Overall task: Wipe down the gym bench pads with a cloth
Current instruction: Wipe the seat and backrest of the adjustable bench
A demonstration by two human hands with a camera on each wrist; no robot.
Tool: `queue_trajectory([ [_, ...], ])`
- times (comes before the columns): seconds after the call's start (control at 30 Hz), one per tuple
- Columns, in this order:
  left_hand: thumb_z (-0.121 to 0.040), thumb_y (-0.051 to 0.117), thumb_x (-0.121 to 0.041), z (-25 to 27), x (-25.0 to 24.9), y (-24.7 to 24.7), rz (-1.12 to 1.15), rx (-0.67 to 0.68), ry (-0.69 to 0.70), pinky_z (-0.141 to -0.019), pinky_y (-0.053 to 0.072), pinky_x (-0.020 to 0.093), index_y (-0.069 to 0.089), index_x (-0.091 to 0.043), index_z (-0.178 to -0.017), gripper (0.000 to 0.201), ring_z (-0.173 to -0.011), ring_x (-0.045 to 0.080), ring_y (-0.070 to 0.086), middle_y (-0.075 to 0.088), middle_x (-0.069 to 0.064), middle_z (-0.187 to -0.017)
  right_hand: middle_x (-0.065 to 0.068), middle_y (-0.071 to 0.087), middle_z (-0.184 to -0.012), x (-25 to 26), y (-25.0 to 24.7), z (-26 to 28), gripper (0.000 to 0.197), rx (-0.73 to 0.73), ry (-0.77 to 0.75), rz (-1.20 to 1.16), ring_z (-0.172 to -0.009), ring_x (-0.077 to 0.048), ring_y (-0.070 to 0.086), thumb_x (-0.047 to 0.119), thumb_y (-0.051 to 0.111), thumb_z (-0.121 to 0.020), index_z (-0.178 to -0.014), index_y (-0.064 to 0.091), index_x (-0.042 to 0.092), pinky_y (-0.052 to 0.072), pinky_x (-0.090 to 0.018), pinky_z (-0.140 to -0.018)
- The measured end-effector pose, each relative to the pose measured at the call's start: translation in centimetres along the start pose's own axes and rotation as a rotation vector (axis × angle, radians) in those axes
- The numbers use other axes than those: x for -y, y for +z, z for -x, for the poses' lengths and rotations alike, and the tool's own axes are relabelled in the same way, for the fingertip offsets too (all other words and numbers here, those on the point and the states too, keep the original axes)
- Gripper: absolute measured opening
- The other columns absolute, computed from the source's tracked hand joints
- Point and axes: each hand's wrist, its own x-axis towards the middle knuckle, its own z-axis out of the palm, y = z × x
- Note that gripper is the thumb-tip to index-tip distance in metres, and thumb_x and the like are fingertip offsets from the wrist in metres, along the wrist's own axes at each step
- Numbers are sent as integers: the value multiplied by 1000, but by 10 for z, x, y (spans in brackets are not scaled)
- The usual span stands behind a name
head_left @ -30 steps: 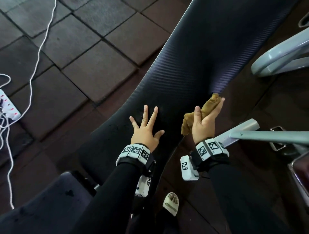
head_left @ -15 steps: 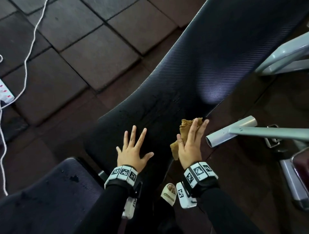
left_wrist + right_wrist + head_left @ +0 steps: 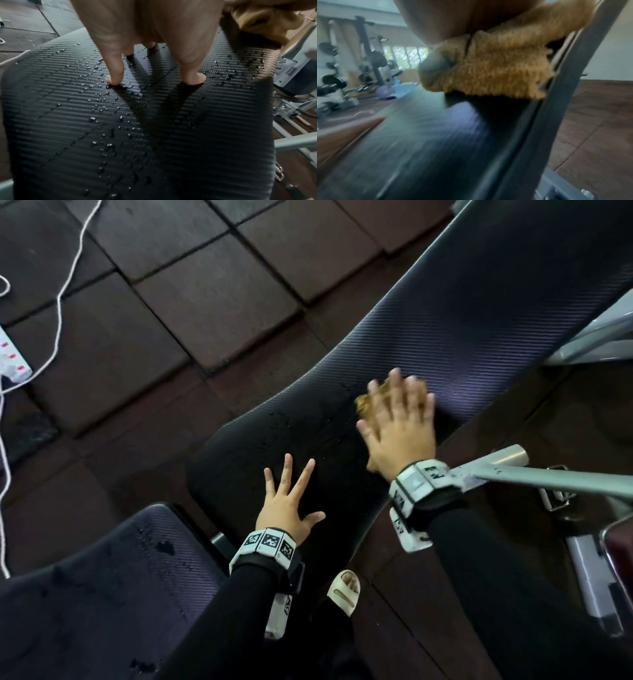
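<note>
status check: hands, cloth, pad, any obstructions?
Left hand flat, fingers spread, bracing the back pad. Right hand pressing the tan cloth on the pad, blurred mid-wipe. Droplets remain on the pad. Grey frame tube beside right wrist.

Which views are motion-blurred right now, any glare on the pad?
Head view: right hand and cloth smeared, left hand sharp, pale sheen on the back pad. Left wrist view: sharp, droplets glinting. Right wrist view: heavy blur everywhere, cloth least.
</note>
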Motion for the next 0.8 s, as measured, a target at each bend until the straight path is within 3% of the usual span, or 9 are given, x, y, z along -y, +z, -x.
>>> queue_trajectory([
  [0.1,-81,67,-50,1,3,-1,6,1,23,-94,47,35,-27,-67,-126,106,-138,23,-28,-41,-31,-140,-5,-14,-156,32,34,42,62,92,-204,80,-144,-25,-13,52,24,-95,-149,2,30,-15,-46,-113],
  [0.23,-80,69,-47,3,6,-2,-8,8,42,-98,45,36,-28,-66,-126,109,-135,21,-31,-43,-31,-139,0,9,-157,32,54,101,55,129,-309,83,-145,-20,3,47,28,-93,-146,27,32,-1,-43,-115],
  [0.27,-81,68,-47,3,7,-2,-16,11,44,-97,45,35,-29,-66,-125,109,-135,21,-31,-44,-31,-138,3,2,-158,24,53,106,55,133,-304,74,-145,-18,-2,48,25,-94,-147,22,33,-2,-44,-115],
  [0.33,-81,68,-46,2,7,-2,-22,17,47,-95,46,33,-31,-66,-125,109,-135,20,-32,-45,-31,-137,12,-25,-154,4,49,104,57,122,-259,59,-141,-13,-22,49,14,-94,-147,-5,38,-9,-45,-112],
  [0.4,-82,68,-45,2,6,-2,-17,19,49,-88,48,27,-31,-66,-125,110,-136,21,-31,-46,-32,-136,15,-37,-147,-20,40,91,61,79,-136,22,-136,-10,-33,47,21,-95,-144,-15,40,-15,-45,-111],
  [0.5,-82,69,-43,1,6,0,-7,10,47,-72,44,17,-30,-65,-127,110,-138,22,-30,-47,-32,-135,1,-14,-154,-48,15,56,63,-13,77,-26,-142,-22,-18,39,43,-96,-148,9,31,-6,-50,-113],
  [0.6,-82,69,-42,0,7,2,-1,0,48,-71,41,16,-29,-64,-128,110,-138,23,-30,-46,-31,-136,-10,2,-157,-48,-5,16,57,-80,148,-50,-144,-30,0,44,37,-98,-149,17,26,-4,-49,-114],
  [0.7,-82,69,-43,0,7,3,-7,-3,45,-75,45,19,-30,-64,-128,111,-138,24,-30,-47,-30,-136,-13,3,-157,-22,-5,-6,57,-90,115,-32,-145,-32,-1,47,30,-98,-149,15,27,-12,-45,-113],
  [0.8,-82,69,-44,1,7,2,-9,3,36,-85,48,27,-30,-64,-127,111,-137,23,-31,-46,-30,-138,-12,1,-158,11,13,11,58,-43,-30,36,-145,-32,0,44,36,-96,-149,16,29,-12,-46,-113],
])
